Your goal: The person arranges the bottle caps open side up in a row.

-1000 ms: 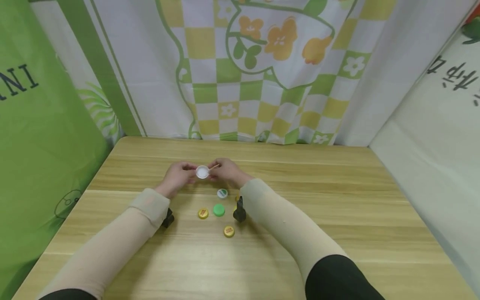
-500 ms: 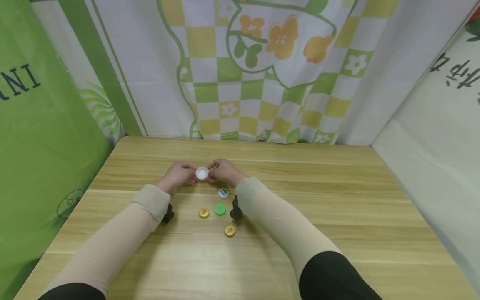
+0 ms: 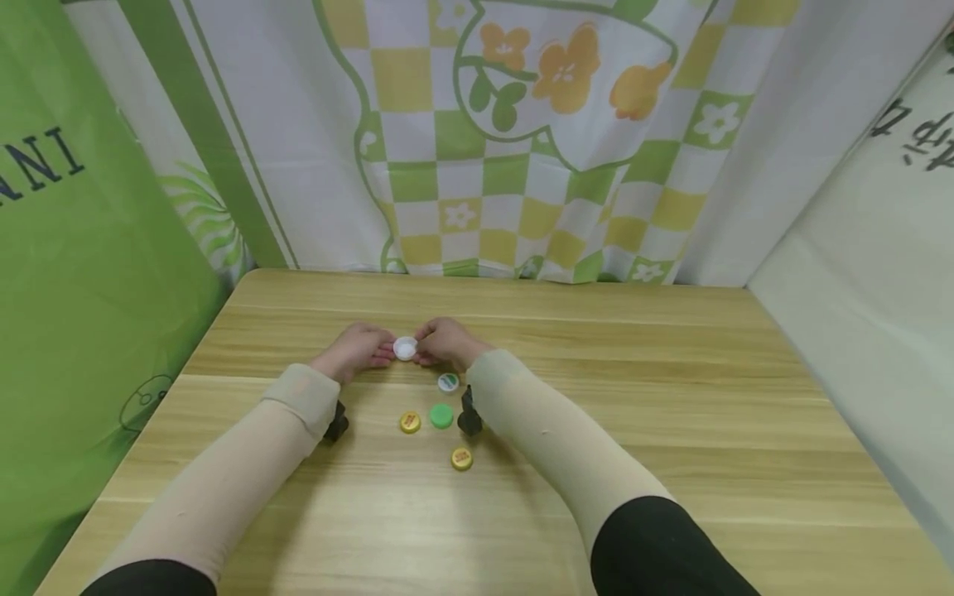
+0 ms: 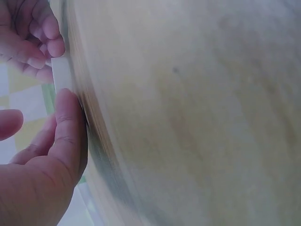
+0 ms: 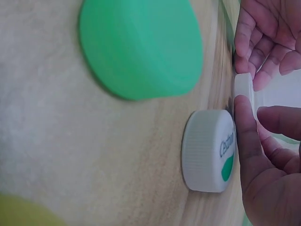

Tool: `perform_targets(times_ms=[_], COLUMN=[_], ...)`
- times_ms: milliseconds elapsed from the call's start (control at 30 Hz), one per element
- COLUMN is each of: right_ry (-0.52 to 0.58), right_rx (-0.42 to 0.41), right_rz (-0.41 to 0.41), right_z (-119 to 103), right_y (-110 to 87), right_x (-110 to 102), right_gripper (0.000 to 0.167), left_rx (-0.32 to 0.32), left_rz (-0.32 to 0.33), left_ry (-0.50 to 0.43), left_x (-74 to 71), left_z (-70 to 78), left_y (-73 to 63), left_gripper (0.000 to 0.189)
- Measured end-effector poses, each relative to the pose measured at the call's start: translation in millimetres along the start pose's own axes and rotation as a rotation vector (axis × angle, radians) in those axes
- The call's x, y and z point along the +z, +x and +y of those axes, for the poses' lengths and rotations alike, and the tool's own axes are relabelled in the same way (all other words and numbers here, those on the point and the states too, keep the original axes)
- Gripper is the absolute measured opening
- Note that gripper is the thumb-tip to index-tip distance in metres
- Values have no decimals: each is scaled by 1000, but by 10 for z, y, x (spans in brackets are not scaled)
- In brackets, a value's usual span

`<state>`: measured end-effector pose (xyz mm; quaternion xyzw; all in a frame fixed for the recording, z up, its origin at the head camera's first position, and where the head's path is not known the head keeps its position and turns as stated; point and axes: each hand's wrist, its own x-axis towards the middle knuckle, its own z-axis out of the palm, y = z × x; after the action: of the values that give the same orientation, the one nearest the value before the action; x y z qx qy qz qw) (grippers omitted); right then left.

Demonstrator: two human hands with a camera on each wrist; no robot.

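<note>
A white bottle cap, hollow side up, is between the two hands at or just above the table. My left hand lays fairly straight fingers against its left side; in the left wrist view the left thumb stands away from it. On the other side, my right hand appears to pinch the rim, with a finger outside and the thumb close to the edge. Nearer me lie a white cap with green print, a green cap and two yellow caps, left and front.
The wooden table reaches back to a patterned curtain. A green cloth hangs at the left and a pale one at the right. Black wrist cameras, left and right, sit under the forearms.
The white cap held between the hands has come slightly toward me. The left fingers have straightened. A thin tan line seen earlier at the right thumb no longer shows. Other caps stay put.
</note>
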<state>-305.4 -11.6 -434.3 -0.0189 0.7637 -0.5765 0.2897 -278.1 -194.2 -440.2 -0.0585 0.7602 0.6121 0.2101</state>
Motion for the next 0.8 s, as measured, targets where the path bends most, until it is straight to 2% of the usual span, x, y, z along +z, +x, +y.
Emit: perform_targets(times_ms=[233, 500, 800], right_ry=[1, 38, 61], right_rx=[29, 52, 66], right_rz=[4, 9, -12], right_z=[-4, -2, 7], right_y=[1, 3, 15], right_x=[-14, -29, -40], right_gripper=[17, 23, 24], left_rx=[-22, -20, -20], left_rz=[-2, -30, -19], left_ry=[-45, -51, -50], left_x=[1, -26, -43], left_z=[20, 31, -1], left_y=[13, 26, 29], left_gripper=[41, 42, 41])
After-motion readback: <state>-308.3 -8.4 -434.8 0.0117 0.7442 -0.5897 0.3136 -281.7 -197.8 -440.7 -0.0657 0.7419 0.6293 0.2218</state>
